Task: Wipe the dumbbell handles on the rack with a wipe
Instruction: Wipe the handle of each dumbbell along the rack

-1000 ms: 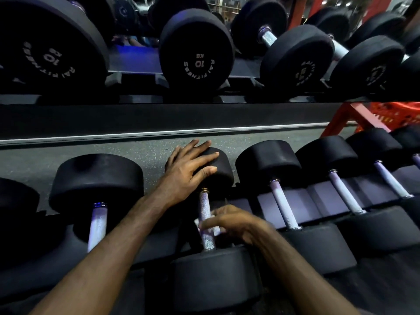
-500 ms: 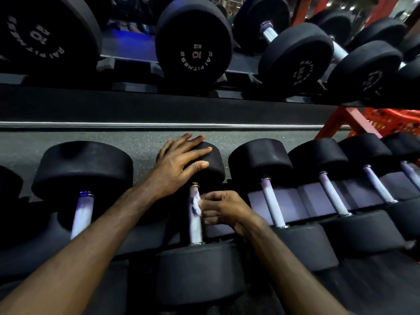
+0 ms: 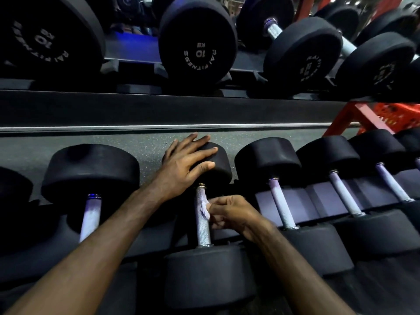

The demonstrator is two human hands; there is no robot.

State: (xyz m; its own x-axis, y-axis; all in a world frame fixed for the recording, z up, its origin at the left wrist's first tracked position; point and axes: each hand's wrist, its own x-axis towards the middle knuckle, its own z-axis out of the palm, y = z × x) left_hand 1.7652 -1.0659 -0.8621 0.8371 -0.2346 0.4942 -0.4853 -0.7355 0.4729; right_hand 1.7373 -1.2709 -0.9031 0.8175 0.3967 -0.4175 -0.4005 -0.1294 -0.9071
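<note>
Right hand (image 3: 229,212) fingers pinch small white wipe (image 3: 203,206) against knurled steel dumbbell handle (image 3: 202,223); left hand (image 3: 186,164) fingers spread flat on black rubber dumbbell head (image 3: 217,164) just beyond.

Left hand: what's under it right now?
The left hand rests with straight fingers on the far black rubber dumbbell head, above the knurled steel handle. Most of that head's top is covered.

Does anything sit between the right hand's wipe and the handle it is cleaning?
Nothing visible does. The right hand presses the wipe straight against the handle; the left hand rests on the far weight head, off the handle.
</note>
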